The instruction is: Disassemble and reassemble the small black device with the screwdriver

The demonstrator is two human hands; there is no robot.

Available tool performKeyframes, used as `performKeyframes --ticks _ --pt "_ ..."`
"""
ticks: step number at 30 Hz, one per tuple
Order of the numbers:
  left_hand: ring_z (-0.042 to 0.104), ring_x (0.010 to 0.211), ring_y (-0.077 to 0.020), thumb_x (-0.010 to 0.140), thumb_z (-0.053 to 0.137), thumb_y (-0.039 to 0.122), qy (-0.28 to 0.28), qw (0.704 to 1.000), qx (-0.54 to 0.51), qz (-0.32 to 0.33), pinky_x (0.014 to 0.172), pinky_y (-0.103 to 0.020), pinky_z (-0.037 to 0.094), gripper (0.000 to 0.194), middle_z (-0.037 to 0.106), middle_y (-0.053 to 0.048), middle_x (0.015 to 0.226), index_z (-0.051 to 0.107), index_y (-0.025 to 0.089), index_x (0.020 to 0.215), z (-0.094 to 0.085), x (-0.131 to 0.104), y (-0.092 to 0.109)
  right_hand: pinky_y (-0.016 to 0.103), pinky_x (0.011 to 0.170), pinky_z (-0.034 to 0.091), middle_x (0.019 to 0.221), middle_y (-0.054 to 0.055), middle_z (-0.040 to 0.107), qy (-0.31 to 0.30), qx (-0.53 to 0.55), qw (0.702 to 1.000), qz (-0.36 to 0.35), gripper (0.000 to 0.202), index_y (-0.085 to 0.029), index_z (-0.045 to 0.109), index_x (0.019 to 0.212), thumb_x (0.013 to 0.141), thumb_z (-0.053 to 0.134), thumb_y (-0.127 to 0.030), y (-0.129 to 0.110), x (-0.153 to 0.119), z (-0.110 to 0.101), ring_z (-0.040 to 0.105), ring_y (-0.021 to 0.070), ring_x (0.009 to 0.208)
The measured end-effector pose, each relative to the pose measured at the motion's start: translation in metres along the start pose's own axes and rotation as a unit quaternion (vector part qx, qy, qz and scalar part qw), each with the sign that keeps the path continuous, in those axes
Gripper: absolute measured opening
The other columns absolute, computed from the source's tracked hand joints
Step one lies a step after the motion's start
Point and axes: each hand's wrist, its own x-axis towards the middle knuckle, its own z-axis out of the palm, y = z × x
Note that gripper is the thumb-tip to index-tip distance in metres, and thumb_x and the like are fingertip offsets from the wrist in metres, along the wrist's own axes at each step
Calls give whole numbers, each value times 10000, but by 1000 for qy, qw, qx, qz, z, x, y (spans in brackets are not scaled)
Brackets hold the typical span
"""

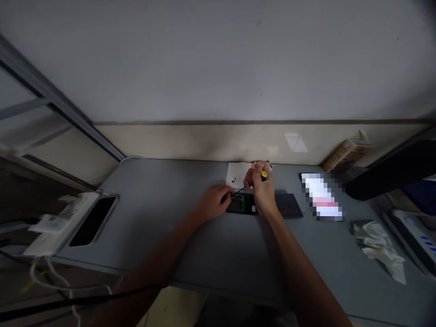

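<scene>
A dark, flat device (288, 205) lies on the grey table, with a green circuit board (242, 203) exposed in its left part. My left hand (215, 201) is closed at the device's left end, its fingers pressed on that edge. A screwdriver with a yellow-capped handle (264, 175) is held in my right hand (262, 186), over the middle of the device. Its thin shaft slants down left to the board near my left fingertips. Behind the device lies a white sheet (237, 172) with several tiny dark pieces (233, 180) on it.
A lit, pixelated screen (322, 197) lies to the right, with crumpled tissue (381, 247) beyond it. A carton (347, 153) stands at the back right. At the left edge are a phone (93, 221), a white power strip (61, 222) and cables. A wall runs behind the table.
</scene>
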Motion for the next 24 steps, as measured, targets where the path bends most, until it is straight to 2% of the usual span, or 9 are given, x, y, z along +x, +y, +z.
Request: performKeyframes --ticks 3,7,9,11,13,15,19,21,24 --pt "712 957 -215 932 468 144 2 1000 2 0 949 -387 538 263 762 -49 1001 691 227 1045 0 0 0 308 583 458 676 -29 466 -19 45 999 17 505 -269 485 820 880 444 -769 -1 1 -1 491 148 586" --pt "711 967 -213 926 473 142 -1 1000 4 4 957 -389 537 265 762 -43 1006 686 237 1053 -1 -1 0 314 667 511 827 2 570 -6 59 998 33 462 -263 491 817 770 691 -677 0 1 -5 605 165 742" --pt "710 969 -212 925 469 140 1 1000 7 4 961 -386 534 269 761 -40 1005 681 241 1057 -1 -1 1 310 659 522 818 -15 581 3 59 997 39 522 -265 441 811 709 760 -666 2 1 -6 625 158 724" --pt "709 964 -211 928 465 142 0 1000 12 2 953 -378 533 264 760 -41 1000 678 237 1051 -2 -1 2 282 570 489 686 -65 514 14 38 999 33 561 -267 375 782 715 770 -660 4 2 -7 563 123 574" --pt "709 950 -212 928 464 141 -3 1000 16 1 933 -372 535 256 759 -39 984 677 234 1036 -2 -1 2 258 479 425 569 -115 369 29 -2 1000 7 584 -273 316 761 753 736 -677 5 2 -7 432 95 444" --pt "709 944 -212 926 467 137 -6 1000 19 2 922 -370 536 257 759 -38 982 678 235 1034 -2 -1 2 262 474 422 546 -124 308 33 -26 999 -24 563 -280 316 779 802 639 -741 6 3 -5 400 98 423" --pt "708 950 -213 927 464 133 -2 1000 17 5 940 -374 530 264 759 -43 992 678 232 1046 0 -1 0 306 589 482 640 -56 471 -14 -19 1000 -19 507 -294 509 995 932 322 -761 6 3 -4 547 149 577" --pt "707 966 -214 933 462 137 0 1000 15 7 954 -379 526 263 759 -44 997 677 229 1051 0 -1 -1 303 624 487 721 -25 539 -13 -21 1000 -6 451 -286 566 1023 928 415 -701 5 3 -4 580 156 667" --pt "707 988 -217 937 466 138 -1 1000 13 9 965 -386 525 266 759 -44 1010 679 231 1066 0 -1 -1 294 679 511 818 -20 597 16 4 1000 -1 411 -268 524 881 784 704 -624 5 2 -4 617 147 745"
